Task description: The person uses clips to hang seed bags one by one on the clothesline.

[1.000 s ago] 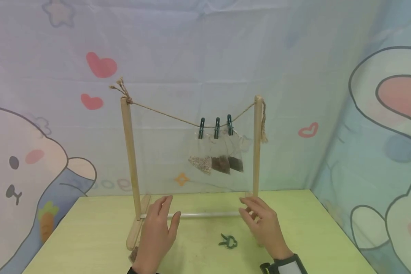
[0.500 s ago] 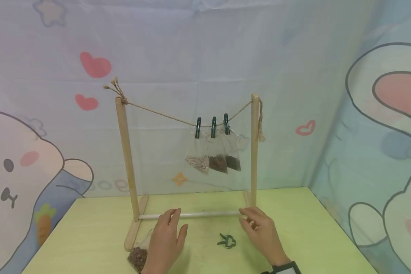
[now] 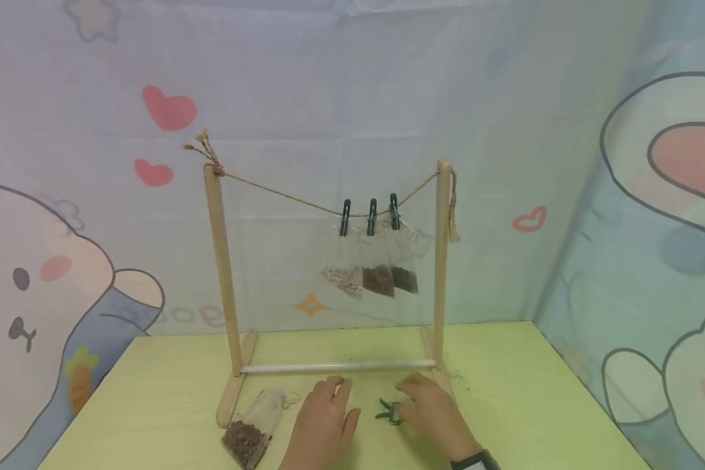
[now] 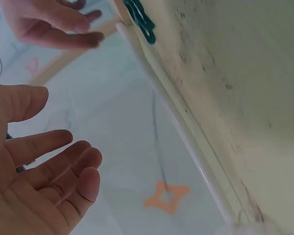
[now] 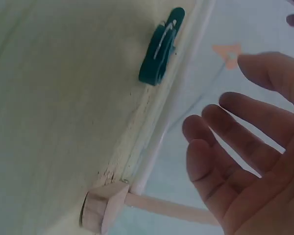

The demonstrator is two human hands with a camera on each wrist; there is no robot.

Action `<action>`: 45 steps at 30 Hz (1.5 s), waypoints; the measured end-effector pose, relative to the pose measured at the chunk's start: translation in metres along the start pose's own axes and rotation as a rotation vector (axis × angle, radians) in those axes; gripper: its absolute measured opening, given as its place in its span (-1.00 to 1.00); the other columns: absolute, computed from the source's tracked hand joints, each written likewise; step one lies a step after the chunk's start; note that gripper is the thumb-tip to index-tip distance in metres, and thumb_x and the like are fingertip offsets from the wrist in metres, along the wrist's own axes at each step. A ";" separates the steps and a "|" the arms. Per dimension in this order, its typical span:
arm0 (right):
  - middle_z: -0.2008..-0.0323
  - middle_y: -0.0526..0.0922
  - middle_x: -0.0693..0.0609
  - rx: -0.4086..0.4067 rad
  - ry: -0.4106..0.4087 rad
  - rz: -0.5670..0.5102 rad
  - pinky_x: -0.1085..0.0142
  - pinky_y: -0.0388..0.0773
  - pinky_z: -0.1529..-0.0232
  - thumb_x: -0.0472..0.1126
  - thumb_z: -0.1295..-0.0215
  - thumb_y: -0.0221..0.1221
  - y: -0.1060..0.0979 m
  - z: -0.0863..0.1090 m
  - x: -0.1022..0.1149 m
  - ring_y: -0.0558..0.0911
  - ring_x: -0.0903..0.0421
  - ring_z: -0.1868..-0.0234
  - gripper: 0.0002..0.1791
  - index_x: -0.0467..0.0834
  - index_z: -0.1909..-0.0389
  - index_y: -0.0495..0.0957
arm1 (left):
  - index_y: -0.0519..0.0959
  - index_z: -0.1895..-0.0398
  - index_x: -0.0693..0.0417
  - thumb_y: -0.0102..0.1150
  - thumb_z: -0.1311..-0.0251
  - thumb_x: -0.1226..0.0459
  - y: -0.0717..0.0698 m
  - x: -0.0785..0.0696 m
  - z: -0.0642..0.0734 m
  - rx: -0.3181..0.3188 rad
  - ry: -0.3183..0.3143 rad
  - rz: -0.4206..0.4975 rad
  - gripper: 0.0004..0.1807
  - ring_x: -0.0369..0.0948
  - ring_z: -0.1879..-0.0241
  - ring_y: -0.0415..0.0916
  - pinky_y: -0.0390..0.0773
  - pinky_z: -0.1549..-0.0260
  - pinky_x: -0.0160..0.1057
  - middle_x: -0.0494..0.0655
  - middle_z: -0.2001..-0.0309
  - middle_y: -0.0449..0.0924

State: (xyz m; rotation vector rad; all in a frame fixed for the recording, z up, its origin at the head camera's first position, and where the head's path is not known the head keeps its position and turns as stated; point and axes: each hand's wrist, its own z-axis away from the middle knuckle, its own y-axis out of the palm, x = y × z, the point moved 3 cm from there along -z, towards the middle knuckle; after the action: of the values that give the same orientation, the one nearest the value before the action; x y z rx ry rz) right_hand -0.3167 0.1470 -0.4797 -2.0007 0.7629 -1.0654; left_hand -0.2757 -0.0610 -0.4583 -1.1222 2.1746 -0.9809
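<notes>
My right hand (image 3: pixel 431 414) hovers beside a dark green spring clip (image 3: pixel 390 412) on the table, partly covering it in the head view. In the right wrist view that hand's fingers are relaxed, with the clip (image 5: pixel 160 46) apart from them. My left hand (image 3: pixel 324 421) is held over the table with loose fingers and nothing in them. To its left lies a mesh drawstring bag (image 3: pixel 248 438) of brown pieces. Several inches behind, three green clips (image 3: pixel 372 217) hold small sheer bags (image 3: pixel 378 281) on a sagging rope (image 3: pixel 282 194).
The rope runs between a left wooden post (image 3: pixel 222 274) and a right wooden post (image 3: pixel 440 274). A white rod (image 3: pixel 341 367) joins the posts low down, behind both hands. Printed fabric (image 3: pixel 341 85) hangs behind the yellow table (image 3: pixel 505 405).
My left hand has moved right and toward me, uncovering the mesh bag of brown pieces. My right hand has come down and leftward to the loose clip.
</notes>
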 end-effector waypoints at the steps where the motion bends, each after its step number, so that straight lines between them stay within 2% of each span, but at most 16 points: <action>1: 0.07 0.70 -0.12 0.021 -0.026 0.014 0.14 0.73 0.18 -0.31 -0.15 0.46 0.002 0.000 0.001 0.72 -0.07 0.17 -0.69 -0.31 0.09 0.72 | 0.65 -0.07 0.28 0.49 -0.18 0.21 0.002 -0.003 0.000 0.012 0.014 -0.013 -0.55 -0.09 0.15 0.63 0.68 0.24 -0.25 0.09 -0.01 0.65; 4: 0.08 0.70 -0.18 0.068 -0.075 0.058 0.06 0.73 0.14 -0.30 -0.07 0.51 0.007 0.000 0.003 0.72 -0.13 0.14 -0.62 -0.36 0.10 0.70 | 0.67 -0.05 0.23 0.50 -0.17 0.17 0.008 -0.012 0.002 0.068 0.039 -0.056 -0.54 -0.08 0.11 0.63 0.68 0.20 -0.27 0.05 -0.01 0.65; 7: 0.09 0.69 -0.14 0.114 -0.061 0.086 0.07 0.72 0.16 -0.25 -0.05 0.51 0.012 0.001 0.002 0.69 -0.08 0.17 -0.61 -0.34 0.10 0.71 | 0.67 -0.06 0.20 0.50 -0.17 0.13 0.014 -0.017 0.002 0.131 0.047 -0.074 -0.53 -0.09 0.10 0.63 0.68 0.18 -0.28 0.02 -0.01 0.65; 9: 0.15 0.67 -0.06 0.140 -0.044 0.101 0.15 0.68 0.23 -0.22 -0.04 0.50 0.015 0.001 0.001 0.64 0.01 0.23 -0.64 -0.29 0.15 0.71 | 0.68 -0.06 0.18 0.51 -0.16 0.11 0.018 -0.020 0.004 0.156 0.046 -0.088 -0.53 -0.11 0.10 0.63 0.68 0.17 -0.28 0.00 -0.01 0.65; 12: 0.28 0.60 0.07 0.162 -0.031 0.110 0.29 0.55 0.35 -0.21 -0.04 0.50 0.018 0.001 -0.001 0.52 0.15 0.33 -0.73 -0.21 0.26 0.70 | 0.69 -0.03 0.14 0.53 -0.12 0.10 0.024 -0.023 0.006 0.157 0.056 -0.109 -0.54 -0.13 0.14 0.63 0.68 0.20 -0.30 -0.02 0.02 0.66; 15: 0.42 0.47 0.14 0.171 -0.016 0.092 0.36 0.40 0.45 -0.24 -0.06 0.49 0.018 0.001 -0.002 0.40 0.21 0.41 -0.80 -0.14 0.42 0.62 | 0.71 0.01 0.13 0.52 -0.10 0.10 0.026 -0.024 0.008 0.150 0.065 -0.113 -0.56 -0.13 0.17 0.63 0.67 0.24 -0.30 -0.02 0.04 0.67; 18: 0.51 0.36 0.14 0.176 0.003 0.070 0.37 0.31 0.50 -0.31 -0.07 0.46 0.018 0.000 -0.002 0.32 0.21 0.48 -0.74 -0.10 0.52 0.51 | 0.71 0.02 0.14 0.51 -0.11 0.11 0.028 -0.025 0.009 0.155 0.064 -0.105 -0.58 -0.13 0.17 0.63 0.67 0.25 -0.29 -0.01 0.04 0.67; 21: 0.54 0.34 0.14 0.185 0.031 0.042 0.37 0.29 0.52 -0.34 -0.05 0.43 0.019 0.000 -0.003 0.30 0.21 0.51 -0.70 -0.07 0.57 0.46 | 0.72 0.01 0.14 0.51 -0.11 0.11 0.028 -0.024 0.010 0.158 0.056 -0.102 -0.57 -0.12 0.14 0.64 0.67 0.22 -0.29 -0.01 0.03 0.67; 25: 0.50 0.43 0.13 0.172 0.065 -0.016 0.37 0.36 0.50 -0.32 -0.02 0.43 0.019 -0.001 -0.007 0.37 0.21 0.48 -0.78 -0.08 0.51 0.53 | 0.71 -0.01 0.17 0.52 -0.12 0.13 0.024 -0.021 0.009 0.166 0.011 -0.053 -0.56 -0.11 0.10 0.64 0.68 0.15 -0.24 -0.02 0.04 0.67; 28: 0.40 0.56 0.09 0.127 0.061 -0.094 0.39 0.47 0.46 -0.29 -0.07 0.44 0.013 -0.002 -0.005 0.46 0.24 0.44 -0.85 -0.14 0.38 0.64 | 0.68 -0.06 0.21 0.47 -0.20 0.15 0.017 -0.015 0.007 0.203 -0.066 0.043 -0.56 -0.08 0.07 0.63 0.69 0.12 -0.20 0.00 0.02 0.66; 30: 0.32 0.65 0.04 0.081 0.035 -0.156 0.41 0.52 0.42 -0.26 -0.13 0.45 0.006 -0.004 -0.001 0.52 0.26 0.41 -0.82 -0.18 0.27 0.69 | 0.66 -0.10 0.24 0.41 -0.29 0.14 0.012 -0.009 0.006 0.241 -0.142 0.154 -0.56 -0.03 0.03 0.62 0.71 0.10 -0.15 0.04 -0.02 0.65; 33: 0.23 0.71 -0.03 0.008 -0.022 -0.292 0.39 0.57 0.38 -0.21 -0.19 0.46 -0.007 -0.005 0.011 0.57 0.28 0.39 -0.74 -0.20 0.13 0.71 | 0.63 -0.17 0.21 0.28 -0.41 0.05 0.004 -0.001 0.004 0.299 -0.272 0.388 -0.53 -0.03 0.07 0.61 0.70 0.17 -0.11 0.04 -0.05 0.62; 35: 0.21 0.73 -0.02 -0.031 -0.066 -0.381 0.39 0.58 0.36 -0.21 -0.23 0.44 -0.015 -0.006 0.020 0.59 0.30 0.37 -0.73 -0.19 0.07 0.72 | 0.62 -0.19 0.19 0.20 -0.46 0.00 0.000 0.005 0.002 0.306 -0.332 0.552 -0.52 -0.07 0.11 0.60 0.68 0.23 -0.14 0.02 -0.04 0.62; 39: 0.20 0.72 -0.06 -0.058 -0.140 -0.558 0.39 0.61 0.34 -0.25 -0.29 0.41 -0.022 -0.006 0.036 0.61 0.31 0.32 -0.71 -0.20 -0.01 0.70 | 0.62 -0.21 0.17 0.07 -0.54 -0.03 -0.006 0.011 -0.001 0.267 -0.356 0.796 -0.51 -0.17 0.13 0.59 0.60 0.26 -0.27 -0.01 -0.03 0.66; 42: 0.17 0.71 -0.16 -0.037 -0.182 -0.667 0.36 0.65 0.29 -0.31 -0.32 0.37 -0.022 -0.006 0.044 0.62 0.29 0.29 -0.71 -0.25 -0.04 0.68 | 0.61 -0.24 0.15 0.05 -0.56 0.00 -0.008 0.011 -0.003 0.249 -0.356 0.911 -0.53 -0.20 0.07 0.59 0.60 0.18 -0.34 -0.01 -0.08 0.67; 45: 0.12 0.70 -0.22 0.001 -0.206 -0.725 0.33 0.68 0.23 -0.34 -0.35 0.34 -0.019 -0.006 0.050 0.63 0.28 0.25 -0.71 -0.29 -0.06 0.65 | 0.60 -0.25 0.12 0.06 -0.56 0.04 -0.009 0.010 -0.004 0.253 -0.363 0.994 -0.57 -0.25 0.06 0.59 0.60 0.16 -0.35 -0.03 -0.09 0.69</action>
State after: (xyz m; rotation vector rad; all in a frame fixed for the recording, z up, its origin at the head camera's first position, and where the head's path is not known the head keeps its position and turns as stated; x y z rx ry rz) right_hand -0.2948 0.1177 -0.4405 -2.4022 -0.1014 -1.2059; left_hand -0.2798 -0.0718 -0.4501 -0.0170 1.8568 -0.5048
